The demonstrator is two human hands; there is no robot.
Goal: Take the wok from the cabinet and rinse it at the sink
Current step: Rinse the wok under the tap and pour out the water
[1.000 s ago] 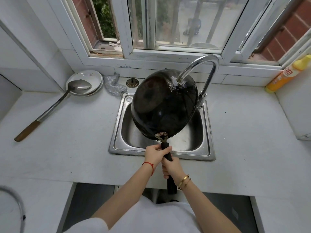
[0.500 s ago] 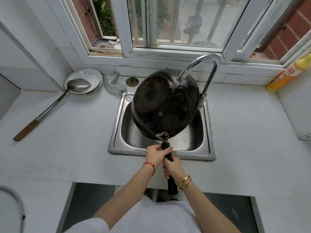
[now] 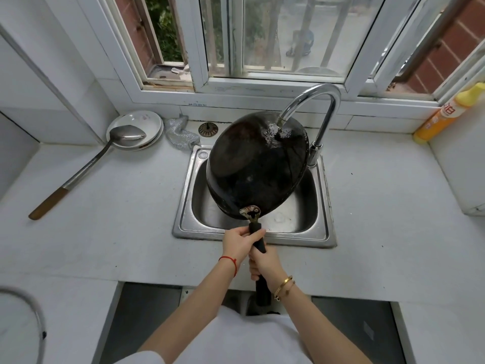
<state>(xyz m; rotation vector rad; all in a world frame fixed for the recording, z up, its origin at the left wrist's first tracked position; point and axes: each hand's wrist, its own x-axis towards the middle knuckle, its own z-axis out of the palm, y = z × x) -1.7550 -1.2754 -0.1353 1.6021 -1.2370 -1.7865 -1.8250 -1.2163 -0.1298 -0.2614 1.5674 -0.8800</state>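
Note:
A black wok (image 3: 256, 166) is held bottom-up and tilted over the steel sink (image 3: 187, 206). Its wet outer surface faces me. The curved chrome tap (image 3: 315, 101) has its spout right above the wok's far upper side, where water wets the metal. My left hand (image 3: 240, 243) grips the black handle (image 3: 258, 239) close to the wok. My right hand (image 3: 265, 264) grips the same handle lower down, nearer my body. The wok's inside is hidden.
A white plate (image 3: 141, 122) with a long metal ladle (image 3: 86, 169) lies on the counter at the back left. A steel scrubber (image 3: 181, 135) and a sink strainer (image 3: 207, 128) lie behind the sink. An orange bottle (image 3: 441, 116) leans at the far right. A window runs behind.
The wok has barely shifted; it stays tilted under the spout. Both hands keep their grip on the handle.

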